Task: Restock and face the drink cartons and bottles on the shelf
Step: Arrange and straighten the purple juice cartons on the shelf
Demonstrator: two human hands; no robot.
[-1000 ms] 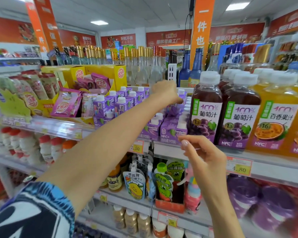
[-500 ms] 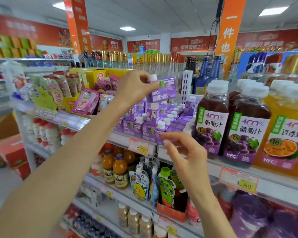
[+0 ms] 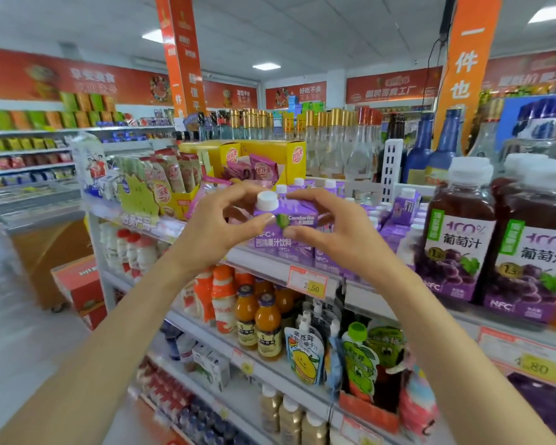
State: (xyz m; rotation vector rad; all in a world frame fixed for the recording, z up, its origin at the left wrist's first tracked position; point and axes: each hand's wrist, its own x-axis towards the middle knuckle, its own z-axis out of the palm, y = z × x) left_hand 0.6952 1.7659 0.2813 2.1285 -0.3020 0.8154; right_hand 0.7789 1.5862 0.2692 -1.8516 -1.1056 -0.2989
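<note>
At frame centre, the left hand [image 3: 217, 226] and right hand [image 3: 337, 232] pinch a purple carton [image 3: 284, 226] between thumb and fingers, in front of the shelf [image 3: 260, 263].

Orange banners [image 3: 466, 69] hang overhead, pink snack packets [image 3: 259, 170] sit in a yellow display box [image 3: 289, 159], and a red cardboard box [image 3: 81, 284] stands on the floor at left.

Count as I see it: one purple carton [image 3: 286, 220], pinched between my two hands, left hand [image 3: 215, 226] and right hand [image 3: 337, 232]. Two grape juice bottles [image 3: 456, 239] at the shelf front; those behind are uncountable. Two tall blue bottles [image 3: 421, 149]. Two hanging orange banners [image 3: 466, 59]. Two legible price tags [image 3: 312, 285].
</note>
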